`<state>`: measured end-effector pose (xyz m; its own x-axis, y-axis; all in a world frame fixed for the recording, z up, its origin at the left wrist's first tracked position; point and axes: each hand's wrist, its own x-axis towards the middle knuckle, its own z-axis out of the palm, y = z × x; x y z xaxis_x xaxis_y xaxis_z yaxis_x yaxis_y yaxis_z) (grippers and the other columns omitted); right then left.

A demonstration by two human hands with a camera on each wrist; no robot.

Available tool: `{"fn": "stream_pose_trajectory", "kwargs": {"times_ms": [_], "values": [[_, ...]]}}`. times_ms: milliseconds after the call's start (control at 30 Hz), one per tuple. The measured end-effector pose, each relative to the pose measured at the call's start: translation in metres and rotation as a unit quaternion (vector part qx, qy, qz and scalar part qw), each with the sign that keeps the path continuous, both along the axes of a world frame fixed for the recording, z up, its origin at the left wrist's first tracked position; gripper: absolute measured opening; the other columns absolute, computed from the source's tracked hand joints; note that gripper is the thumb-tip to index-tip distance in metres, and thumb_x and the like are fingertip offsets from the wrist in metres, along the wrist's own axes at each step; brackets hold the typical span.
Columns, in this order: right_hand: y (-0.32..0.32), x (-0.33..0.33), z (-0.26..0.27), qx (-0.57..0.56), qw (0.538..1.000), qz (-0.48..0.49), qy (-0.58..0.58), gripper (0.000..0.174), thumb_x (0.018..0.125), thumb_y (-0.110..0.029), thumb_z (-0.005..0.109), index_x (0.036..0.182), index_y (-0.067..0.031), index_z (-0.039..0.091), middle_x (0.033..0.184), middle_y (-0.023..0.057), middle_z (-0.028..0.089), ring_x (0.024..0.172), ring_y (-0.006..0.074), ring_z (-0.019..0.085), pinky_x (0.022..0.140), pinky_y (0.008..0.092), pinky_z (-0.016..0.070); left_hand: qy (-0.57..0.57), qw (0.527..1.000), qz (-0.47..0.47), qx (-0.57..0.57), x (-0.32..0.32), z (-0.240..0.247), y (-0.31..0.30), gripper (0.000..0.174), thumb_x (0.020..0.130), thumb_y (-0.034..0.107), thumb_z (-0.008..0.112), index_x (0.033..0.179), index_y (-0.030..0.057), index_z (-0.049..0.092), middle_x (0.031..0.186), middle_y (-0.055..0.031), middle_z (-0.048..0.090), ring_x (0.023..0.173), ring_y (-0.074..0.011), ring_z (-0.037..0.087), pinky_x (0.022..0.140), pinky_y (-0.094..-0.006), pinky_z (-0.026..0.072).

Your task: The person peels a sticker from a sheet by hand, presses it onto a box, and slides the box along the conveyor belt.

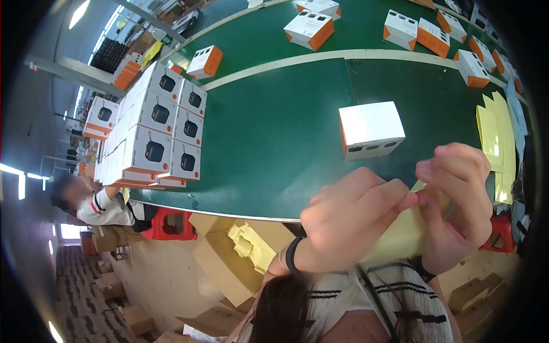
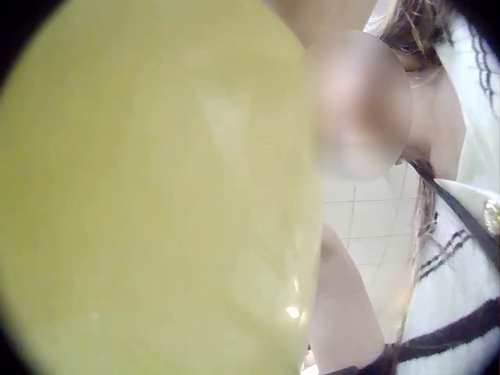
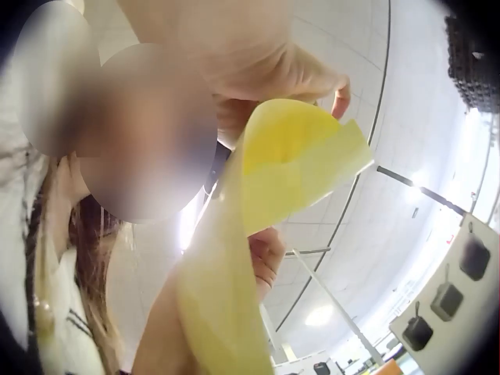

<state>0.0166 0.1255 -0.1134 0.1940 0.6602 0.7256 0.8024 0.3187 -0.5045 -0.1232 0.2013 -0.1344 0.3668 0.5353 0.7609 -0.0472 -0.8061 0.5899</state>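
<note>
In the head view both hands meet over the near table edge, in front of the person's chest. My left hand (image 1: 351, 223) pinches a thin, glossy yellow sheet (image 1: 403, 237) with its fingertips. Close beside it, my right hand (image 1: 457, 206) pinches the same sheet between thumb and fingers. The sheet hangs below the fingers and curls over at one end in the right wrist view, where it looks like a flexible strip (image 3: 223, 289). It fills most of the left wrist view. Just beyond the hands, a white and orange box (image 1: 372, 123) lies on the green table (image 1: 269, 131).
Stacked printed boxes (image 1: 157, 123) stand at the table's left. More yellow sheets (image 1: 494, 143) lie at its right edge. Several boxes rest on a green strip (image 1: 251, 46) behind a pale rail. An open carton (image 1: 217, 268) holding crumpled yellow paper sits below. Another person (image 1: 108, 206) is at far left.
</note>
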Motion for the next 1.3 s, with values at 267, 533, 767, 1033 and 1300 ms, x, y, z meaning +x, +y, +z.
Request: {"fn": "stream_pose_trajectory", "kwargs": {"times_ms": [267, 533, 767, 1033, 1300], "values": [[-0.001, 0.003, -0.008, 0.010, 0.999, 0.048, 0.007, 0.033, 0.056, 0.013, 0.067, 0.084, -0.0027, 0.067, 0.087, 0.0121, 0.065, 0.094, 0.0332, 0.055, 0.078, 0.0434, 0.0447, -0.008, 0.999, -0.032, 0.006, -0.004, -0.001, 0.005, 0.018, 0.068, -0.015, 0.070, 0.084, -0.0071, 0.067, 0.070, -0.0123, 0.068, 0.052, -0.0151, 0.054, 0.048, -0.0240, 0.0425], [-0.009, 0.011, -0.022, 0.063, 0.985, 0.034, -0.155, 0.016, 0.069, -0.004, 0.071, 0.085, -0.0073, 0.068, 0.089, 0.0098, 0.065, 0.088, 0.0308, 0.054, 0.080, 0.0477, 0.0429, 0.004, 0.999, -0.031, -0.011, -0.007, -0.001, 0.003, 0.014, 0.069, -0.012, 0.070, 0.082, -0.0084, 0.066, 0.071, -0.0140, 0.068, 0.051, -0.0155, 0.056, 0.046, -0.0245, 0.0435], [-0.004, 0.003, -0.020, 0.027, 0.996, 0.029, -0.085, 0.013, 0.072, -0.006, 0.072, 0.083, -0.0074, 0.066, 0.088, 0.0097, 0.065, 0.078, 0.0280, 0.054, 0.090, 0.0520, 0.0414, -0.008, 0.999, -0.038, -0.038, -0.006, -0.004, 0.003, 0.010, 0.071, -0.013, 0.068, 0.080, -0.0092, 0.066, 0.069, -0.0152, 0.068, 0.051, -0.0166, 0.057, 0.046, -0.0251, 0.0439], [0.013, 0.001, -0.022, 0.071, 0.994, 0.077, -0.044, 0.014, 0.071, -0.003, 0.072, 0.083, -0.0034, 0.064, 0.087, 0.0126, 0.062, 0.073, 0.0252, 0.050, 0.067, 0.0414, 0.0385, -0.033, 0.996, -0.039, -0.075, -0.005, -0.005, 0.002, 0.007, 0.071, -0.011, 0.067, 0.078, -0.0095, 0.064, 0.067, -0.0147, 0.066, 0.048, -0.0153, 0.052, 0.044, -0.0242, 0.0387], [0.015, 0.000, -0.026, 0.099, 0.989, 0.101, -0.042, 0.019, 0.068, -0.002, 0.073, 0.085, -0.0027, 0.065, 0.086, 0.0129, 0.061, 0.074, 0.0254, 0.050, 0.062, 0.0388, 0.0337, -0.048, 0.994, -0.044, -0.088, -0.005, -0.005, 0.002, 0.004, 0.072, -0.011, 0.066, 0.076, -0.0094, 0.064, 0.067, -0.0146, 0.066, 0.048, -0.0153, 0.052, 0.044, -0.0249, 0.0389]]}}
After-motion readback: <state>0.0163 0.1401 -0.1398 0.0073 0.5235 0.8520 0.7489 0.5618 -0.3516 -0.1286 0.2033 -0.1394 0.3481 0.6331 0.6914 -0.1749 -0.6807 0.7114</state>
